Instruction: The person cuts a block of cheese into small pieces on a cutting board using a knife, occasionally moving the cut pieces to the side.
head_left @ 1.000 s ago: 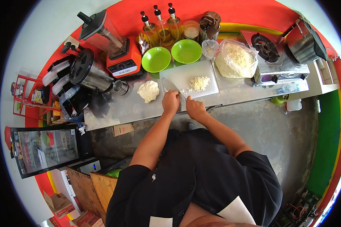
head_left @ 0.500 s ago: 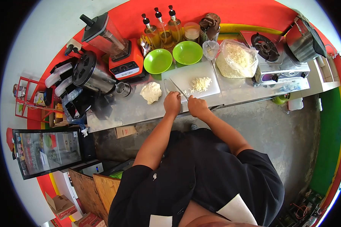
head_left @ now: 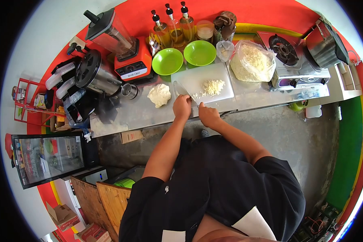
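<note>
My right hand (head_left: pixel 209 115) is closed around the handle of a knife (head_left: pixel 184 88), whose blade slants away to the left over the white cutting board (head_left: pixel 195 74). Close by on the left, my left hand (head_left: pixel 182 106) is closed at the board's near edge, beside the blade. Whatever its fingers pinch is too hidden to make out. Small pale bits lie near the knife, and a pile of pale yellow shreds (head_left: pixel 213 87) sits on the board's right half. Left of the board, a lump of cream-coloured dough (head_left: pixel 159 95) rests on the metal counter (head_left: pixel 121 117).
Two green bowls (head_left: pixel 167 61) stand behind the board, with oil bottles (head_left: pixel 174 32) farther back. To the right are a plastic bag of shreds (head_left: pixel 252 62) and a gas stove (head_left: pixel 300 76). A red blender (head_left: pixel 133 64) and a metal cup (head_left: pixel 129 91) stand left.
The knife blade has swung lower and leftward, lying flatter over the board. My right hand has shifted slightly toward me, and my left hand has barely moved.
</note>
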A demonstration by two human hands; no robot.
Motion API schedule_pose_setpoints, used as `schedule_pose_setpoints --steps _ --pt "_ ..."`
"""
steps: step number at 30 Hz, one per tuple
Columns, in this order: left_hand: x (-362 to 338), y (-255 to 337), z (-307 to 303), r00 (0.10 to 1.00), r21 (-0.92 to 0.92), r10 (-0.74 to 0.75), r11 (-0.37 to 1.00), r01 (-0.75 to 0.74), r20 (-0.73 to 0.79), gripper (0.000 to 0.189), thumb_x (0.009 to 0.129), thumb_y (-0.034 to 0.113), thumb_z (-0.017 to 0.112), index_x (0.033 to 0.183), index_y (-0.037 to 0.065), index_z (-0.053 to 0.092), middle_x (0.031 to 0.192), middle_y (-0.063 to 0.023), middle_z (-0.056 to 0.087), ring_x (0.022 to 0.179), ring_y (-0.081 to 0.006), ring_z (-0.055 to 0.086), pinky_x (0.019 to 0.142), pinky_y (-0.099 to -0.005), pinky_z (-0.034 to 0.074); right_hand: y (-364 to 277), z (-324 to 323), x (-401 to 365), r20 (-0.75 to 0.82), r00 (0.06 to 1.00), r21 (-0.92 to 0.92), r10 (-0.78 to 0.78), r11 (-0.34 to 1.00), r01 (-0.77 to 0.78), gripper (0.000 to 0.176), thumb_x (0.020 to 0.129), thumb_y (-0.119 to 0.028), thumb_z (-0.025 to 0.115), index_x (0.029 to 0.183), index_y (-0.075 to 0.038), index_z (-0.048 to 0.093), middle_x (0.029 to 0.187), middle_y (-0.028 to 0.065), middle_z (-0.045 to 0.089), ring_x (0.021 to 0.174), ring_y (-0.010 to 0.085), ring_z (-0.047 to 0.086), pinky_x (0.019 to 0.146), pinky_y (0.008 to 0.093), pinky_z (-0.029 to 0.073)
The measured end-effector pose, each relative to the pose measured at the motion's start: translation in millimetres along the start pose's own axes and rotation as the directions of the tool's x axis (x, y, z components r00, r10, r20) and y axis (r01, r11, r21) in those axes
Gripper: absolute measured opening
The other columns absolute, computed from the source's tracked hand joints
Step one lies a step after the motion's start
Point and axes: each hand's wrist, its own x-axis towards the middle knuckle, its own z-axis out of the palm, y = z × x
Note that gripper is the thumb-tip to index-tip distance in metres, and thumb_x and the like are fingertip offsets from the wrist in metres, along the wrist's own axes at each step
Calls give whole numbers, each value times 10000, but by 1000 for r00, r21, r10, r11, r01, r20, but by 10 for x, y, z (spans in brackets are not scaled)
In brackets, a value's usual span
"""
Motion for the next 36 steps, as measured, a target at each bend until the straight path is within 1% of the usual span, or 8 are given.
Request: schedule_pose_setpoints --steps 5,12,17,23,27,29,31,36 --pt "16 -33 35 994 -87 -96 991 100 54 84 833 142 709 902 99 727 910 -110 669 893 -333 663 755 -441 527 72 -61 47 17 999 -77 -44 996 45 236 914 -101 582 1091 31 498 921 222 736 877 334 750 755 413 594" --pt "-38 36 13 991 -101 -133 986 135 28 91 828 141 722 908 98 725 901 -95 671 887 -324 666 751 -437 526 86 34 64 -8 999 -10 -44 999 44 244 897 -85 587 1091 36 500 942 243 729 899 350 745 771 430 591" --pt "-10 39 -34 996 -53 -79 995 81 33 99 827 135 726 917 95 720 902 -93 675 882 -320 670 750 -438 528 42 -103 -34 46 998 -35 -43 998 45 242 896 -82 583 1088 31 488 954 252 721 902 380 736 798 455 584" --pt "0 16 -1 994 -57 -102 993 105 49 94 831 130 723 913 86 713 902 -99 678 883 -324 671 746 -438 528 62 6 36 41 999 27 -15 1000 14 233 895 -82 578 1080 33 496 950 261 718 918 376 734 801 458 584" --pt "-16 39 -7 994 -84 -102 991 104 29 98 827 120 720 917 82 711 909 -105 680 883 -332 669 743 -445 527 32 1 20 -9 1000 14 -26 1000 26 232 892 -72 581 1077 29 484 911 253 721 881 375 739 771 454 590" --pt "-33 11 16 998 -67 -43 997 41 -37 76 833 122 707 885 68 707 905 -118 681 880 -343 664 737 -452 525 30 65 -3 -10 1000 26 -18 1000 18 230 891 -69 584 1073 27 482 894 246 723 865 373 741 759 451 593" --pt "-38 3 13 998 -70 -48 997 45 -31 73 838 127 697 875 65 709 897 -124 678 875 -351 661 735 -455 523 38 162 11 -81 996 -35 -38 999 35 197 918 -119 569 1060 3 507 866 183 741 815 325 753 708 413 596" --pt "-17 -33 -11 1000 -17 16 1000 -16 -10 90 849 127 659 863 64 721 879 -139 672 862 -369 656 729 -462 520 -51 120 50 -114 993 -60 -20 998 13 169 935 -116 536 1058 -4 507 843 178 739 796 312 755 692 408 598"
